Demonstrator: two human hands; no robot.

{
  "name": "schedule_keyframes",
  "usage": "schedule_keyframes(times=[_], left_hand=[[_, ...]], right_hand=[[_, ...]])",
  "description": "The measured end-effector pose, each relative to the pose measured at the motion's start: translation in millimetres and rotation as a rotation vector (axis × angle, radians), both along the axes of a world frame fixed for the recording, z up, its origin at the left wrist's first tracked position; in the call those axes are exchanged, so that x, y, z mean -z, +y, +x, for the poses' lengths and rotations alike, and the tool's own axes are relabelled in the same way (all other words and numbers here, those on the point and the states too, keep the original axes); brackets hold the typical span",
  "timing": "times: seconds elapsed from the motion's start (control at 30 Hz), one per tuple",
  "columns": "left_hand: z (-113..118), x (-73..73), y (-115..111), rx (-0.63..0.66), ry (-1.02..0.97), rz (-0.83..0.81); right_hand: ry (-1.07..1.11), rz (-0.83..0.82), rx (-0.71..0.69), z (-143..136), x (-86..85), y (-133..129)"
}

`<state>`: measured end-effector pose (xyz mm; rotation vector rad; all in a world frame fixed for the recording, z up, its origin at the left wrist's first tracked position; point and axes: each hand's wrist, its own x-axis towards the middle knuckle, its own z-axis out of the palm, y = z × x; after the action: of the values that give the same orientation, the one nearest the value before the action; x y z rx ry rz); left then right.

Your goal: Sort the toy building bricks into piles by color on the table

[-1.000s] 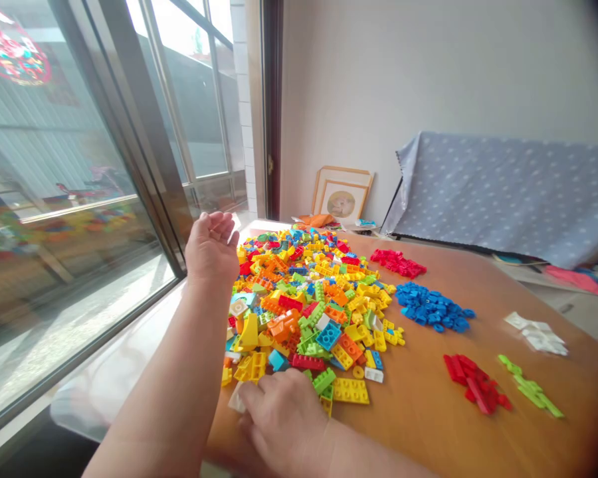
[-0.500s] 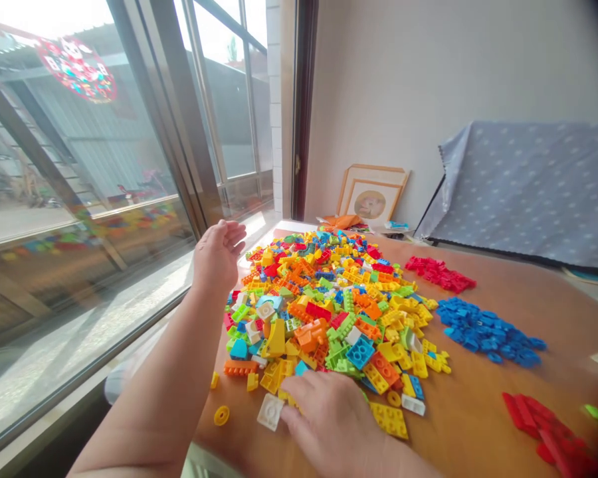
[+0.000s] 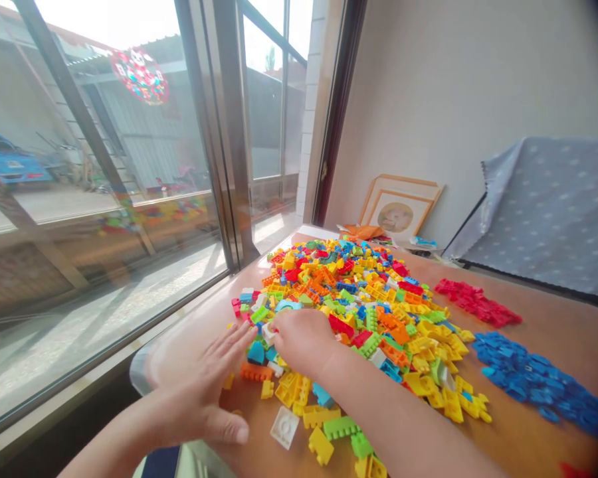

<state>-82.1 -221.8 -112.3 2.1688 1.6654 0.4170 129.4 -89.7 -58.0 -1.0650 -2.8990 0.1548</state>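
A big mixed pile of coloured plastic building blocks (image 3: 359, 285) covers the table. My right hand (image 3: 301, 338) reaches into its left side, fingers curled in a pinch at a white building block (image 3: 269, 334); the fingertips are partly hidden. My left hand (image 3: 212, 382) is open just left of the pile, fingers stretched toward the same spot and thumb spread apart. A light blue block (image 3: 256, 352) and an orange block (image 3: 256, 372) lie between the hands. Nearer me are a square white piece (image 3: 284, 427), a yellow block (image 3: 321, 445) and a green block (image 3: 341, 427).
Right of the pile, sorted heaps of pinkish-red blocks (image 3: 476, 302) and blue blocks (image 3: 538, 378) lie on the brown table (image 3: 418, 441). A window (image 3: 129, 166) runs along the left. Picture frames (image 3: 398, 209) lean on the back wall, near a star-patterned cloth (image 3: 553, 212).
My right hand has moved from the pile's front edge up into its left side. My left hand has come down from beyond the pile's left edge toward me. The view has turned left.
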Motion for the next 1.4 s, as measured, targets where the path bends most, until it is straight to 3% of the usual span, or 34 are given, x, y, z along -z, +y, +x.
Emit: schedule_keyframes(times=[0.1, 0.23, 0.43, 0.57, 0.67, 0.8, 0.9, 1.0, 1.2, 1.4], left_hand=[[14, 17.0, -7, -0.026, 0.073, 0.03], [29, 27.7, 2, -0.072, 0.102, 0.129], [36, 24.4, 18, -0.116, 0.136, 0.165], [37, 16.3, 28, -0.075, 0.115, 0.128], [38, 7.3, 37, -0.055, 0.095, 0.084], [37, -1.3, 49, -0.025, 0.088, 0.013], [33, 4.8, 56, -0.011, 0.075, 0.055], [27, 17.9, 60, 0.01, 0.07, 0.134], [20, 29.9, 61, 0.032, 0.123, 0.189], [19, 32.8, 67, 0.012, 0.18, 0.277]], right_hand=[[-0.072, -0.016, -0.017, -12, 3.1, 2], [-0.072, 0.014, -0.001, -19, 9.2, 3], [-0.046, 0.048, 0.056, -23, 16.6, 11], [0.111, -0.006, 0.157, -11, 20.9, 24], [0.353, -0.21, 0.265, 9, 21.4, 36], [0.78, -0.694, 0.328, 43, 17.2, 45], [1.003, -0.95, 0.407, 64, 14.6, 44], [1.149, -1.061, 0.44, 80, 15.2, 39], [1.239, -1.058, 0.496, 104, 19.6, 15], [1.355, -0.9, 0.61, 144, 26.3, -16]])
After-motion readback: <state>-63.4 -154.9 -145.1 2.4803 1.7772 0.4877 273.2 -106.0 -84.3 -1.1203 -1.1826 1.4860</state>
